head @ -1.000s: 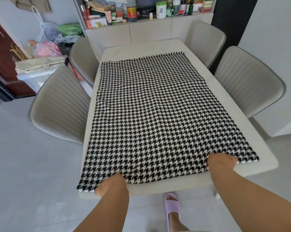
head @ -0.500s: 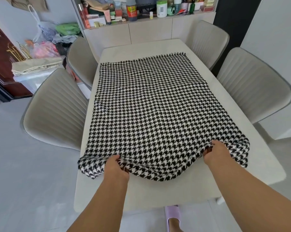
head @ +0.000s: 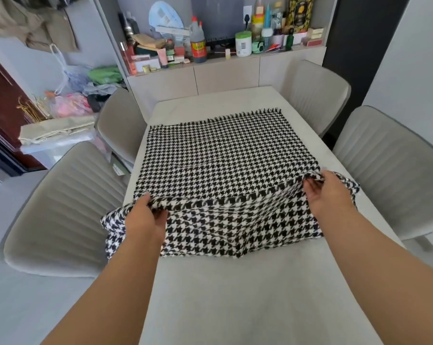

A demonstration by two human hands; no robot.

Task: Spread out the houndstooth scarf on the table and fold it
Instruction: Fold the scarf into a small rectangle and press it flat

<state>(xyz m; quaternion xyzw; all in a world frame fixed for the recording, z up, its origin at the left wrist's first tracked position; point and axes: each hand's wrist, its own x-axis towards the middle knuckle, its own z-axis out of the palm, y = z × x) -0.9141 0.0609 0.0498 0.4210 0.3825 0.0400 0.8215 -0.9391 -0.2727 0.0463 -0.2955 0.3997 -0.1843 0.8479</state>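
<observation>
Left to right: your left hand (head: 145, 217) pinches the near-left corner of the houndstooth scarf (head: 223, 165), thumb on top and fingers curled beneath; a loose flap of corner hangs off the left edge of the bench (head: 235, 295). Between your hands the near hem is raised and doubled back, so the underside faces you. Your right hand (head: 327, 192) grips the near-right corner, fingers curled round a bunched edge. The far half of the scarf lies flat on the bench, its fringed end toward the sideboard (head: 198, 75).

Risk, as judged from here: the two corners sit at unequal heights, the right farther forward than the left, so the fold may land skewed. The bunched cloth at each hand could trap a crease. The dangling left flap could drag the layer sideways.

Compared with half a second ago, both hands have carried the hem farther up and forward, more bare bench shows near you, and the fold is deeper.
</observation>
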